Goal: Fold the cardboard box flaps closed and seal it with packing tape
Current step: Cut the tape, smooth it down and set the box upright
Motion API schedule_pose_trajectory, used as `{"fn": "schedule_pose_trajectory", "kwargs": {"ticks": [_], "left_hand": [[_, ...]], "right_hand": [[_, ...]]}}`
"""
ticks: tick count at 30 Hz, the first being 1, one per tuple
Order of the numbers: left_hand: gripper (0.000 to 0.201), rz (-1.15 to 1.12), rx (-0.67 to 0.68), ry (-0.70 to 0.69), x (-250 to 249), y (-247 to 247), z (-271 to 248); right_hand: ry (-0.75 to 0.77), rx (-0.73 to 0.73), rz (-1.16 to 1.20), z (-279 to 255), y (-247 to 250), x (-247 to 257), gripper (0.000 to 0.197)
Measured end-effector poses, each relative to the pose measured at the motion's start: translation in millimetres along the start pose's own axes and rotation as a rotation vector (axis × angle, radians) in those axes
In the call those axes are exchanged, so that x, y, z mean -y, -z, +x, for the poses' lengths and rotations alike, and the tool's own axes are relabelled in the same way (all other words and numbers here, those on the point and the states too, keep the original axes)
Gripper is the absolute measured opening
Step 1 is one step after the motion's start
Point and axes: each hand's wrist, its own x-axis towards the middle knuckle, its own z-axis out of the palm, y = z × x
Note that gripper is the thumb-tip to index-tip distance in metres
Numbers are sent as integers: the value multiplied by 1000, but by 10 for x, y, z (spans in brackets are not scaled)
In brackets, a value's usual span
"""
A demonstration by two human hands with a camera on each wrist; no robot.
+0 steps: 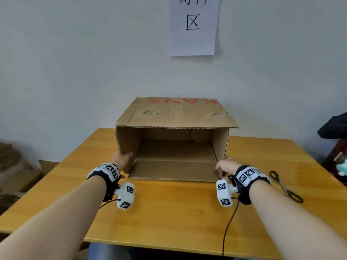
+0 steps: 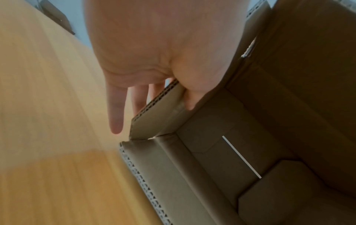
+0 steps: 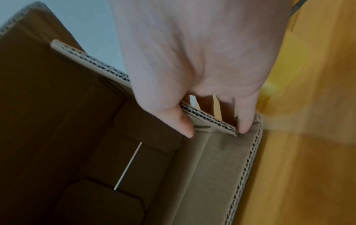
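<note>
Corrugated cardboard is what I have in both hands: the box (image 1: pixel 174 139) lies on its side on the wooden table (image 1: pixel 169 212), its open mouth facing me, straight ahead between my wrists. My left hand (image 1: pixel 123 160) pinches the left side flap (image 2: pixel 154 112), thumb inside and fingers (image 2: pixel 115 109) behind it; my right hand (image 1: pixel 226 167) does the same on the right side flap (image 3: pixel 212 120), thumb on the inner face and fingertips on the outer. One long flap (image 1: pixel 174 170) lies flat on the table just in front of my hands, and the other (image 1: pixel 176 117) juts out above them like a roof. It looks empty, so I judge it light and apt to skid on the smooth tabletop if I push rather than fold. The board seems stiff across its face but ready to bend at the scored crease, so I would hold each side flap near its free edge and swing it inward about the crease, steadying the box as I go. Edges look raw and a little frayed, and the outer skin shows torn patches, so tape may grip poorly there. Scissors (image 1: pixel 286 186) lie just beyond my right wrist; I see no tape roll in any view.
</note>
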Motion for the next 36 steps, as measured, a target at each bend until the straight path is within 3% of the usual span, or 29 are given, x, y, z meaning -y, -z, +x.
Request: {"fn": "schedule_pose_trajectory", "kwargs": {"ticks": [4,10,16,20,23,26,29,33,36], "left_hand": [[23,26,27,26,79,-105,117],[58,-44,-84,32,18,-109,138],[55,-155,-118,0,-223,22,-26],[49,-196,-190,-114,-483,167,-140],[38,-299,-275,-273,-749,262,-219],[55,-437,-224,-402,-993,299,-237],[78,-344,-198,-467,-1146,245,-230],[66,-250,-183,-475,-1214,40,-109],[44,-201,-67,-354,-1223,-151,-39]], "right_hand": [[1,-14,2,125,-47,59,63],[-4,-79,155,118,-59,73,49],[69,-192,326,-187,154,224,43],[193,-241,396,-461,382,414,51],[262,-266,485,-605,593,607,46],[372,-251,613,-710,739,790,45],[501,-270,592,-681,741,853,56],[536,-277,532,-487,687,765,64],[487,-265,411,-338,667,629,46]]}}
